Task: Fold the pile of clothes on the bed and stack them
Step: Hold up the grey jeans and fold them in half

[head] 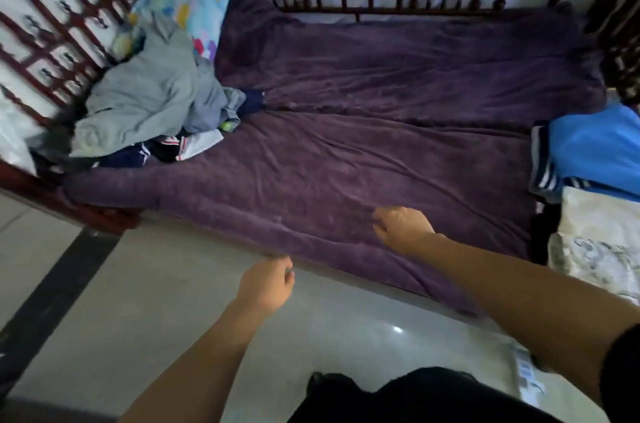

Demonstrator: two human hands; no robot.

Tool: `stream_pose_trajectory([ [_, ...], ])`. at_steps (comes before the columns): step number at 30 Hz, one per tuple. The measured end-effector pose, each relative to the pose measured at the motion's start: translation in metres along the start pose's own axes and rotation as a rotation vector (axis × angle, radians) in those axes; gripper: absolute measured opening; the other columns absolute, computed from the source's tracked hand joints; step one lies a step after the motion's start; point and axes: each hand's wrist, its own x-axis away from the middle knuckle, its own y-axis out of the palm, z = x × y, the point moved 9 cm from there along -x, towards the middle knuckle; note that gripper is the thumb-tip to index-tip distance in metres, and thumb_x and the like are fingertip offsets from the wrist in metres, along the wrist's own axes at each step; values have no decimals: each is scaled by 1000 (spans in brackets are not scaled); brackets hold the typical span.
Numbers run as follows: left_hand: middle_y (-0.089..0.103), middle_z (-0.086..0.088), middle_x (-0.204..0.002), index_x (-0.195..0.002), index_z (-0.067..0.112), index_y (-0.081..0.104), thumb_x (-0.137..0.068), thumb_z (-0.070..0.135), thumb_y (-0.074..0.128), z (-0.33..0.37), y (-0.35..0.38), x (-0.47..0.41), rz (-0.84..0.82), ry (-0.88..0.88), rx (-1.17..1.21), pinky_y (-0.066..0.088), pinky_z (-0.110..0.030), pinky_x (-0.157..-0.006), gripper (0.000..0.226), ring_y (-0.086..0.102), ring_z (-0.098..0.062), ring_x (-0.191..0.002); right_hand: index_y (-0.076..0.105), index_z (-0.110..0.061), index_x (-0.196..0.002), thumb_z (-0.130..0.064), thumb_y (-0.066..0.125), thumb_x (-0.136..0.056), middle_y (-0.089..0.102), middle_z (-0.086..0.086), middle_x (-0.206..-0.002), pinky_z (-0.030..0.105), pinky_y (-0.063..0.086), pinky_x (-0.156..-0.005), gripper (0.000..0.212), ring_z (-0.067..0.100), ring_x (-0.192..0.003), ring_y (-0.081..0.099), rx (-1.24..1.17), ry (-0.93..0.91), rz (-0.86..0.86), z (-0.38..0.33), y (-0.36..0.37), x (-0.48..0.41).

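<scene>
Both hands at the blanket [381,152] edge.
My left hand [266,284] hangs loosely curled, empty; right hand [403,228] curls over it, pinching or not I can't tell. The pile [149,103] lies at its far left.

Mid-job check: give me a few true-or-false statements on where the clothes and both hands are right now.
1. The clothes pile lies at the left end of the bed. True.
2. A grey garment lies on top of that pile. True.
3. The left hand holds a shirt. False: it holds nothing and hangs near the bed's front edge.
4. The right hand is over the purple blanket. True.
5. The blue clothes sit on the pile. False: they lie at the right end of the bed, far apart from it.
</scene>
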Motion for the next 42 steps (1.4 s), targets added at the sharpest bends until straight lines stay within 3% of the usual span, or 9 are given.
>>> stream_pose_trajectory([
  [7, 70, -6, -105, -106, 22, 62, -93, 31, 51, -138, -66, -23, 80, -77, 55, 47, -33, -81, 20, 63, -27, -102, 57, -23, -121, -35, 46, -96, 63, -1, -121, 34, 48, -83, 29, 26, -106, 60, -11, -67, 51, -129, -21, -78],
  [15, 69, 0, -109, -111, 26, 63, -91, 33, 51, -245, -123, -96, 163, -106, 104, 47, -30, -83, 24, 63, -22, -105, 56, -26, -111, -45, 44, -97, 63, -3, -119, 32, 40, -75, 27, 25, -107, 60, -6, -63, 23, -189, -25, -195],
  [19, 68, 1, -112, -113, 24, 62, -93, 31, 48, -308, -152, -155, 138, -134, 94, 48, -30, -87, 26, 61, -21, -107, 58, -25, -113, -48, 45, -96, 65, -3, -117, 32, 47, -81, 31, 23, -106, 61, -40, -47, 20, -219, -23, -277],
  [24, 65, 0, -110, -104, 20, 60, -94, 32, 45, -384, -194, -216, 83, -168, 55, 45, -31, -84, 22, 60, -22, -105, 57, -26, -104, -50, 43, -96, 65, -5, -112, 30, 45, -78, 29, 20, -103, 61, -78, -75, -33, -279, -25, -375],
  [33, 63, 2, -111, -110, 21, 58, -94, 32, 45, -526, -241, -306, 90, -280, 144, 44, -33, -88, 23, 57, -19, -108, 59, -27, -111, -47, 48, -94, 66, -5, -112, 29, 44, -75, 28, 20, -103, 62, -95, -184, -24, -413, -51, -517],
  [37, 65, 2, -107, -107, 19, 61, -94, 29, 47, -606, -251, -359, 54, -291, 172, 46, -32, -85, 22, 59, -19, -103, 59, -26, -119, -43, 50, -94, 66, -7, -115, 29, 46, -78, 31, 17, -105, 62, -104, -183, -36, -469, -37, -580],
  [42, 66, -2, -100, -101, 16, 61, -94, 27, 47, -734, -251, -436, -31, -321, 255, 50, -34, -79, 19, 62, -21, -94, 58, -30, -115, -43, 46, -95, 65, -7, -115, 30, 46, -76, 27, 19, -103, 62, -60, -76, -101, -536, 1, -671],
])
